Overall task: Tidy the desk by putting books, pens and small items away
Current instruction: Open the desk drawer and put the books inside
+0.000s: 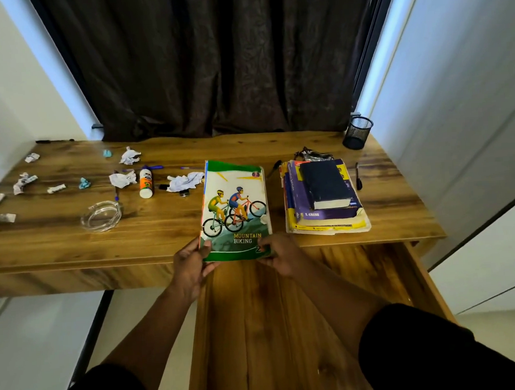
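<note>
A "Mountain Biking" book [235,208] with cyclists on its cover lies at the front middle of the wooden desk [59,244], its near end over the desk edge. My left hand [193,265] grips its near left corner, thumb on the cover. My right hand [278,253] grips the near right corner. A stack of books [322,197], a dark one on top, lies to the right. Pens lie on the desk: a black one [358,176] right of the stack, another [274,167] between the books, blue ones [152,168] further left.
A black mesh pen cup [357,133] stands at the back right corner. Crumpled papers [185,181], a glue bottle [146,182], a glass ashtray [101,216] and small scraps [23,183] cover the left half. An open wooden drawer [286,312] extends below the desk edge. Dark curtain behind.
</note>
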